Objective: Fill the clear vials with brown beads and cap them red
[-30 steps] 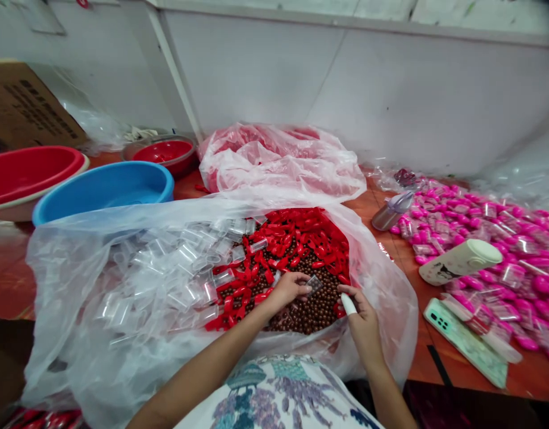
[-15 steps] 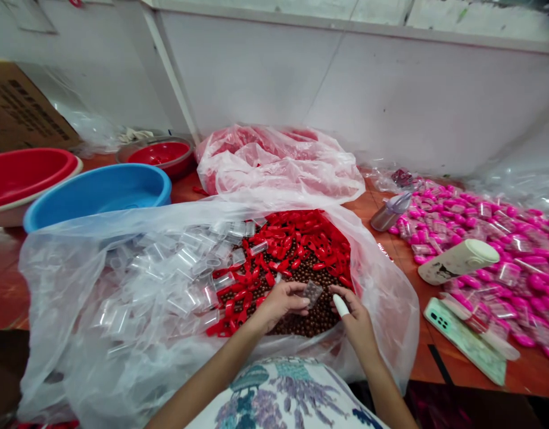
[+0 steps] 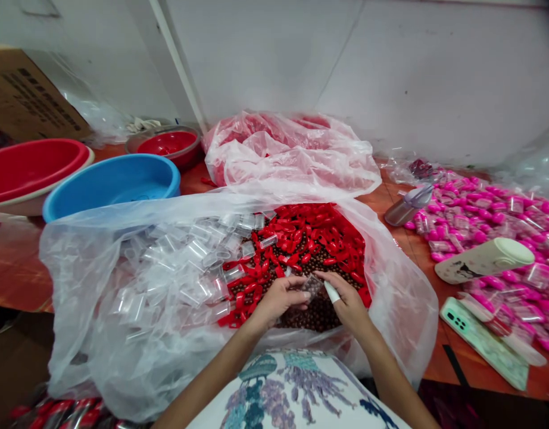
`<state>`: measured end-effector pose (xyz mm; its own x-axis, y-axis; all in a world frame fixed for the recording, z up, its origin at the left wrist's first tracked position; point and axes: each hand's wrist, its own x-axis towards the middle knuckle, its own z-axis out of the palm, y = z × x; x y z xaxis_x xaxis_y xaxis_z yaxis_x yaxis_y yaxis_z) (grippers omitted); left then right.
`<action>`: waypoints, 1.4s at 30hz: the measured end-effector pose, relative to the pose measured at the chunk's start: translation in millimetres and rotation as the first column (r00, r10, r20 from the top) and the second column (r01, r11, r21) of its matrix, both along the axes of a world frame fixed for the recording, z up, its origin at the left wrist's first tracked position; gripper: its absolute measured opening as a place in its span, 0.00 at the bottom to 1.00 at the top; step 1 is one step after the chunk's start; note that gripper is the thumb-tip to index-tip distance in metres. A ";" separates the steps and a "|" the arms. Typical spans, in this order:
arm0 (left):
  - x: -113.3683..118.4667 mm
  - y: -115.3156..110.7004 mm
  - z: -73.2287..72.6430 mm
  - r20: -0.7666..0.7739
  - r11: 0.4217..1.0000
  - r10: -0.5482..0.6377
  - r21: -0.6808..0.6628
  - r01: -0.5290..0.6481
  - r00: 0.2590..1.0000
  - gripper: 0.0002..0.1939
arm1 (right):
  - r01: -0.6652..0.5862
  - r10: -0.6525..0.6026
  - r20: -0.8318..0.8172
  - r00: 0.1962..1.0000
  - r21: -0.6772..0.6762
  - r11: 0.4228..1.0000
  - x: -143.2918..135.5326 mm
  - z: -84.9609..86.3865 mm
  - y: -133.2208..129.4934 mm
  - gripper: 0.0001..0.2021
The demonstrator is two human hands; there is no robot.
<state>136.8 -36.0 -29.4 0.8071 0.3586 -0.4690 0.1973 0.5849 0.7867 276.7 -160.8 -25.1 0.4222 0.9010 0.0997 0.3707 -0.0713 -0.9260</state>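
My left hand pinches a small clear plastic container between thumb and fingers. It is held over a heap of brown round beads. At the container's right end are the fingertips of my right hand, drawn together and apparently gripping its edge; one digit wears a white finger cover. Whether they also hold something small is not visible. Beyond both hands lie glossy red plastic pieces, mixed in part with the beads. Many similar clear containers are piled to the left.
A translucent plastic sheet surrounds the piles. Blue and red basins stand left, a pink-tinted bag behind. To the right are a grey-lidded bottle, a cream flask, a phone and pink-capped containers.
My right hand has moved left and its fingertips have come to the container in my left hand. The camera view has shifted slightly left and down.
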 end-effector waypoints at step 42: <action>-24.7 0.6 5.4 0.032 0.993 0.084 -0.089 -0.081 0.996 0.21 | 0.327 -0.164 0.712 0.683 -0.097 0.940 39.3 -16.3 7.2 0.26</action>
<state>112.1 -35.4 -24.0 0.7933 0.3833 -0.4731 0.1184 0.6651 0.7373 316.0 -153.6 -41.3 0.5175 0.8078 0.2823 0.8350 -0.4045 -0.3731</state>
